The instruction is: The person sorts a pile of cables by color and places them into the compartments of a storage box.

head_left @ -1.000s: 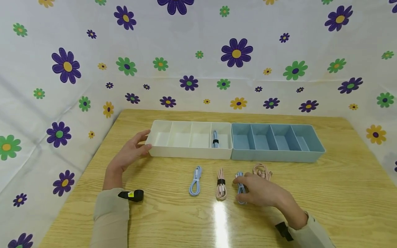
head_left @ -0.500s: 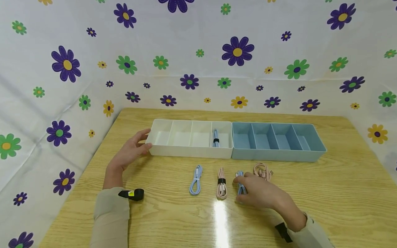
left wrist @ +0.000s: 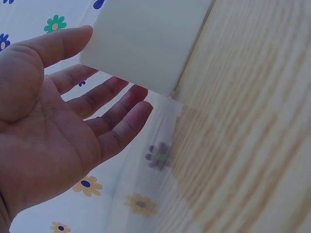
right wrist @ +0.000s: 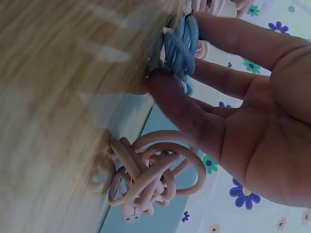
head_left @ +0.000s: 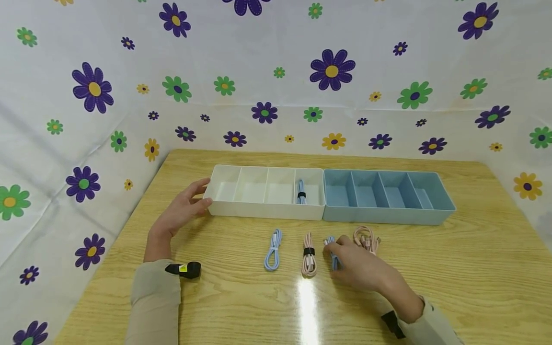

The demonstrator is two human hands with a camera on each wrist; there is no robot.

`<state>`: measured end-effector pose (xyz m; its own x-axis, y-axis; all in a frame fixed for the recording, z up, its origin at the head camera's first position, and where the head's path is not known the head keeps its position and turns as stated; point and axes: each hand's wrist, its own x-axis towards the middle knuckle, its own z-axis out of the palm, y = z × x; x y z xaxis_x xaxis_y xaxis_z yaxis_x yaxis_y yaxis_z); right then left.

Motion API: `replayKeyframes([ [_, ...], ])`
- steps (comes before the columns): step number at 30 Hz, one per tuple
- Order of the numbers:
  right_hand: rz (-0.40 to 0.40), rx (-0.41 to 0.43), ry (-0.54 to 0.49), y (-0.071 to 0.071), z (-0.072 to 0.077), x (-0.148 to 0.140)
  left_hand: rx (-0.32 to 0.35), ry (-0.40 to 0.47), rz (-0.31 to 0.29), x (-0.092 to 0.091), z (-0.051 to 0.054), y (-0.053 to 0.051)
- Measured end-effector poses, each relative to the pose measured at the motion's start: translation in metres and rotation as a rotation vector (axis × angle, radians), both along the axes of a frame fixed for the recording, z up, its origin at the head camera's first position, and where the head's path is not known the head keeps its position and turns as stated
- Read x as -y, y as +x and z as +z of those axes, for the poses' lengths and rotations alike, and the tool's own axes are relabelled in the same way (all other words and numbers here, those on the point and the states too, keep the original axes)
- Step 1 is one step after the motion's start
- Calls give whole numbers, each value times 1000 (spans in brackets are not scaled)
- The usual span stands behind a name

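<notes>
My left hand (head_left: 183, 208) is at the left end of the white divided box (head_left: 267, 211). In the left wrist view its fingers are loosely bent beside the box's end wall (left wrist: 146, 43), the thumb near one edge. My right hand (head_left: 364, 263) pinches a coiled blue cable (right wrist: 181, 48) between thumb and fingers, low over the table. Just beyond that hand lies a coiled pink cable (right wrist: 155, 174), its USB plug showing in the right wrist view. To the left are a pink cable (head_left: 308, 256) with a black strap and a light blue cable (head_left: 272, 250).
A blue divided box (head_left: 388, 215) stands end to end with the white one. A blue cable (head_left: 301, 191) with a black strap is in the white box's rightmost compartment. Behind the wooden table (head_left: 224, 306) hangs a flower-print cloth (head_left: 284, 91).
The right thumb and fingers have drawn closer together on the blue cable, and its near end has shifted slightly. My left hand stays in place at the white box; the head view tilts slightly.
</notes>
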<state>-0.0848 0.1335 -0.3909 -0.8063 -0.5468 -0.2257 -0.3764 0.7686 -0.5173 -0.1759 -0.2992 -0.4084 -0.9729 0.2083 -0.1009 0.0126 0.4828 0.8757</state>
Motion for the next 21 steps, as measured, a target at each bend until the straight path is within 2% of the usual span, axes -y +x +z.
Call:
replayKeyframes([
  [8,3,5,-41,-3,1,0,5,-2,4,-1,-1,-1],
  [13,33,-2,-91,-3,2,-1,10,-1,9,-2,1,1],
  [21,11,-14,-134,-5,2,-2,5,16,-1,-3,4,4],
])
